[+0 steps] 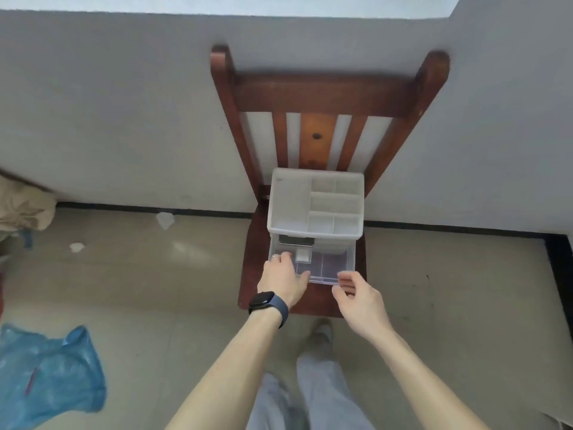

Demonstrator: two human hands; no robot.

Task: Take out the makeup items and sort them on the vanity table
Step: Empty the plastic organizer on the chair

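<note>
One drawer (328,268) open, left hand (280,279) gripping corner, right hand (356,293) near

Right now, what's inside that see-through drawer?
Inside the clear drawer: a small white item and a dark flat item behind it. The left hand covers the left corner; the organizer hides the back.

Dark smartwatch (263,301), silver ring (274,257) — grey trousers (319,383)
</note>
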